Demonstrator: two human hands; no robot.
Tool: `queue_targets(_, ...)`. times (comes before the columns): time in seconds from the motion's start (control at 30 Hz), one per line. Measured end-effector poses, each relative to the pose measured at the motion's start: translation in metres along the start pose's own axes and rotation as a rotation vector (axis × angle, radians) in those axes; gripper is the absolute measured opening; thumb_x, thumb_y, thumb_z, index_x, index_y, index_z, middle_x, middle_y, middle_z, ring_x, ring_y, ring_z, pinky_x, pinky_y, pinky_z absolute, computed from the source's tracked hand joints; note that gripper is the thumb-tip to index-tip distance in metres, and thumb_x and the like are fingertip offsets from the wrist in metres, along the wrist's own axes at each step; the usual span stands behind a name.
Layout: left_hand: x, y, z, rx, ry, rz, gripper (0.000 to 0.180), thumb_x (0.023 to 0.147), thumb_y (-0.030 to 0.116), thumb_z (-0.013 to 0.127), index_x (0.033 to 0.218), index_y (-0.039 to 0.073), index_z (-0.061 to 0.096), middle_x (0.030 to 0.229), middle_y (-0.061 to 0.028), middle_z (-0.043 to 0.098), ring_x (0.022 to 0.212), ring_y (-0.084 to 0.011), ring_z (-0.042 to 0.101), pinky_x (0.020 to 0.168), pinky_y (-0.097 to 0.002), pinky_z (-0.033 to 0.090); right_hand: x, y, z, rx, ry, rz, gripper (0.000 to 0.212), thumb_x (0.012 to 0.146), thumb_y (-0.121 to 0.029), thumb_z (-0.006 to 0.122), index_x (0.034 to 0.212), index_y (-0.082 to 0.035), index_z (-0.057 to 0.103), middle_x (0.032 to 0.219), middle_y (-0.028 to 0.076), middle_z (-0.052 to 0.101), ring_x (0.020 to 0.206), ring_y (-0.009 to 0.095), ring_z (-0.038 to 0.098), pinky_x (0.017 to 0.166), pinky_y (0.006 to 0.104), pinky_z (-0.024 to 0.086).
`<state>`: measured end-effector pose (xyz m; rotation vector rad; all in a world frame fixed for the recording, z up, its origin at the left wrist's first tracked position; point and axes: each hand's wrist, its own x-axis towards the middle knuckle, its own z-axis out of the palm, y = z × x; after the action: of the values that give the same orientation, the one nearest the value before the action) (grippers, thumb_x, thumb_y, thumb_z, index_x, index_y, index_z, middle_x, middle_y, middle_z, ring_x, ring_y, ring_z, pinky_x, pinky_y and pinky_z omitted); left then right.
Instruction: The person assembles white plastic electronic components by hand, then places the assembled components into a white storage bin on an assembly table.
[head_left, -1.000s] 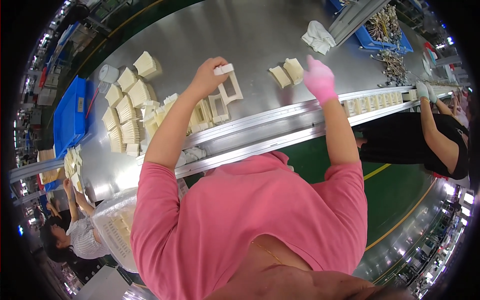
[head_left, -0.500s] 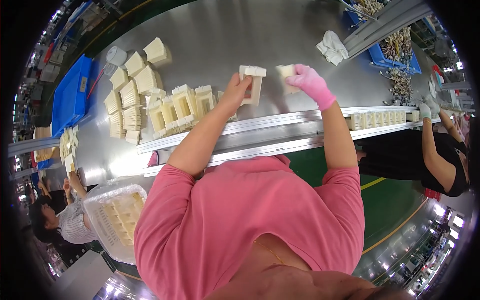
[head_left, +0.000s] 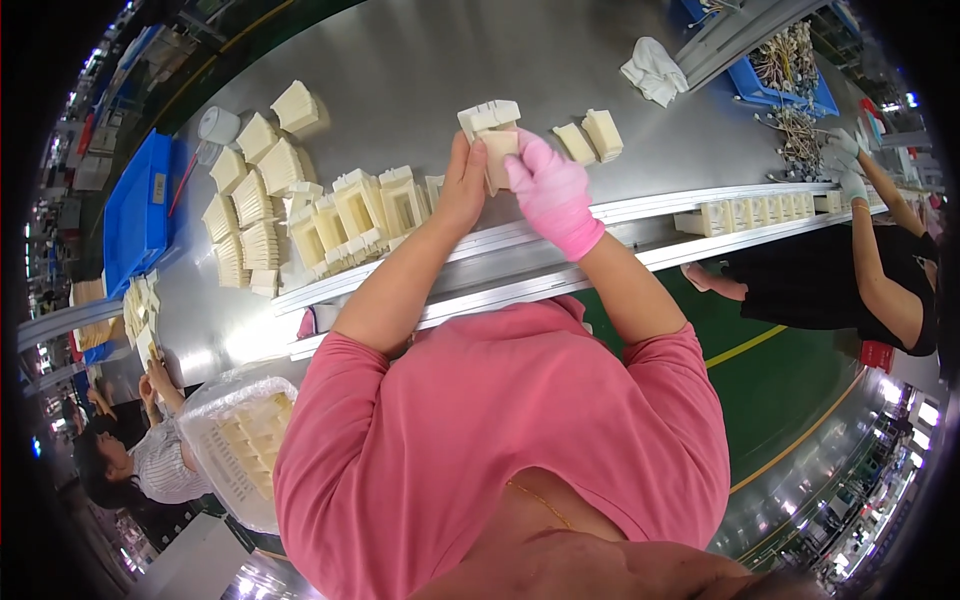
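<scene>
My bare left hand [head_left: 462, 188] grips a cream plastic frame [head_left: 488, 114] by its left side, above the metal table. My right hand [head_left: 552, 195], in a pink-and-white glove, pinches a flat cream panel [head_left: 500, 152] against the front of that frame. The panel covers much of the frame's opening, and whether it is seated cannot be told. Just right of my glove, two cream panel pieces [head_left: 602, 136] lie on the table. Several similar frames [head_left: 357, 205] stand in a row left of my left hand.
Stacks of cream panels [head_left: 253, 200] sit farther left, by a blue tray [head_left: 138, 215] and a white roll [head_left: 218, 125]. A white cloth [head_left: 654, 72] lies far right. A metal rail [head_left: 620, 212] runs along the near edge, carrying cream frames [head_left: 757, 213]. Co-workers are at both sides.
My right hand has moved left with the panel and brought it onto the frame. Two pieces now show where the glove was. The frame has shifted slightly left and away.
</scene>
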<state>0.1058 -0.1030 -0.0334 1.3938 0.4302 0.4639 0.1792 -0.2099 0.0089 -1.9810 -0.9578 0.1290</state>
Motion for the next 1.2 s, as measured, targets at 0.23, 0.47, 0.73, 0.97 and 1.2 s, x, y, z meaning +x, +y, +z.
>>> queue_targets(0.23, -0.001, 0.003, -0.002, -0.016, -0.053, 0.066, 0.036, 0.093, 0.03, 0.031, 0.119, 0.006, 0.034, 0.108, -0.0067, 0.046, 0.099, -0.0132, 0.042, 0.086, -0.0262, 0.034, -0.002, 0.005, 0.005, -0.078, 0.103, -0.229, 0.034, 0.077, -0.018, 0.055, 0.108, -0.009, 0.049, 0.072, 0.011, 0.059, 0.061, 0.028, 0.058, 0.054, 0.0358, 0.046)
queue_targets(0.47, -0.003, 0.014, 0.001, -0.097, -0.12, -0.104, 0.036, 0.09, 0.029, 0.041, 0.118, 0.006, 0.035, 0.107, -0.0062, 0.047, 0.098, -0.0121, 0.045, 0.083, -0.0256, 0.038, -0.002, 0.0, -0.006, -0.133, -0.103, -0.207, 0.031, 0.077, -0.02, 0.054, 0.106, -0.01, 0.052, 0.075, 0.009, 0.059, 0.065, 0.027, 0.058, 0.057, 0.0351, 0.046)
queue_targets(0.73, -0.003, 0.029, 0.002, -0.251, -0.249, -0.313, 0.035, 0.086, 0.024, 0.049, 0.112, 0.004, 0.037, 0.091, -0.0143, 0.055, 0.078, -0.0216, 0.06, 0.054, -0.0299, 0.051, 0.007, 0.01, -0.046, 0.531, -0.034, 0.102, 0.049, 0.073, -0.008, 0.054, 0.121, -0.006, 0.045, 0.1, 0.007, 0.058, 0.085, 0.013, 0.055, 0.078, 0.0271, 0.044)
queue_targets(0.97, -0.001, 0.034, 0.009, -0.172, -0.728, -0.615, 0.035, 0.086, 0.032, 0.049, 0.102, 0.0, 0.048, 0.085, -0.0126, 0.059, 0.072, -0.0235, 0.062, 0.053, -0.0313, 0.05, -0.004, 0.007, -0.083, 0.669, -0.561, 0.13, 0.069, 0.066, -0.021, 0.063, 0.129, -0.007, 0.037, 0.111, 0.009, 0.05, 0.1, 0.017, 0.046, 0.091, 0.028, 0.033)
queue_targets(1.2, 0.029, 0.01, -0.038, 1.431, -0.53, 0.19, 0.022, 0.077, 0.009, 0.05, 0.097, 0.008, 0.058, 0.097, -0.0087, 0.053, 0.099, -0.0215, 0.049, 0.085, -0.0362, 0.037, -0.04, 0.061, -0.129, -0.451, -0.24, 0.306, 0.047, 0.069, -0.022, 0.061, 0.113, -0.008, 0.051, 0.099, 0.015, 0.057, 0.091, 0.029, 0.055, 0.081, 0.0348, 0.041)
